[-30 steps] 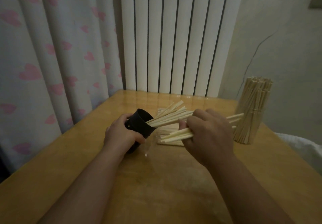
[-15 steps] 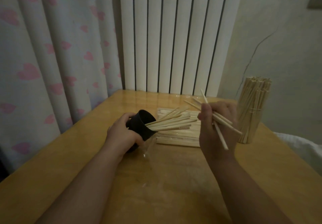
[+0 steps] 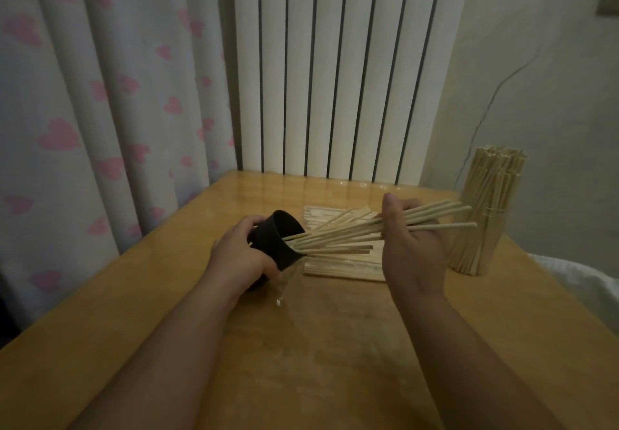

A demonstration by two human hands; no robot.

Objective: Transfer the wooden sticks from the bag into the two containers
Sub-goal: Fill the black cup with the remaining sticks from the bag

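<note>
The left hand point(image 3: 239, 255) grips a black round plastic cup point(image 3: 276, 243), with the fingers and the thumb curled round its wall. The cup is tilted on its side, and its mouth looks to the right. Its bottom edge is at the surface of the light brown wooden table point(image 3: 301, 346).

The right hand point(image 3: 412, 245), to the right of the cup, holds a small bunch of thin pale wooden sticks point(image 3: 341, 233). The fingers are curled round the bunch and the thumb stands up. The bunch lies almost level, its left ends are in the mouth of the cup, and its right ends spread out like a fan past the hand.

Some shorter-looking sticks point(image 3: 338, 249) already stick out of the cup, just under the held bunch. Behind and to the right of the cup, a flat pile of wooden sticks point(image 3: 345, 269) lies on the table. Its wrapping is hard to see, but a piece of clear plastic film point(image 3: 284, 290) shows just beside the bottom of the cup.

Far to the right of the cup stands an upright bundle of wooden sticks point(image 3: 482, 218); I cannot tell what holds it. Behind the cup hang a white curtain with pink hearts point(image 3: 100, 94) and a white ribbed panel point(image 3: 335, 78).
</note>
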